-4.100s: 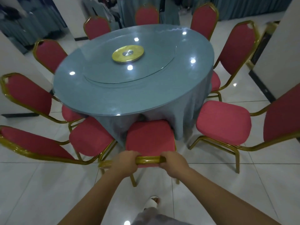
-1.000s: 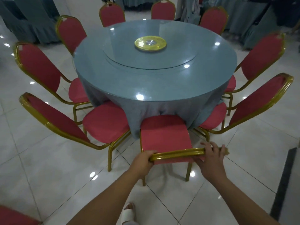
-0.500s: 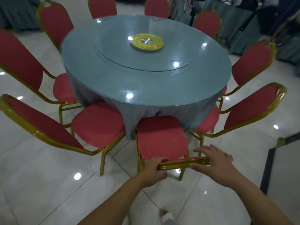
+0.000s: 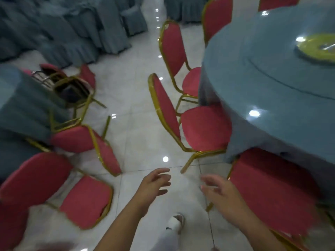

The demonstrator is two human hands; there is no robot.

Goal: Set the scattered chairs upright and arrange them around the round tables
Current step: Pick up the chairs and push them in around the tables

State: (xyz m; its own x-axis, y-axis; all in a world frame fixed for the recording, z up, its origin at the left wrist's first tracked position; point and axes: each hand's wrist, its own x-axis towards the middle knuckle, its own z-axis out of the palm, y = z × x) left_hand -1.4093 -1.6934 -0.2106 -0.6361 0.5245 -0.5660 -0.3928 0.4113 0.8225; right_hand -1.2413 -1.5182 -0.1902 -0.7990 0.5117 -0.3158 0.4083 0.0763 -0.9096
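Red padded gold-framed chairs [image 4: 72, 139] lie tipped on the white tile floor [image 4: 137, 124] near the blue-grey round table [image 4: 272, 105]; left hand [image 4: 154, 185] and right hand [image 4: 220, 193] hover, grips wide, empty.

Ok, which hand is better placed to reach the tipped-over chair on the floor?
Left, probably. The left hand is open and nearer the tipped chair; the right hand, also open, is farther off, beside a tucked-in chair at the round table.
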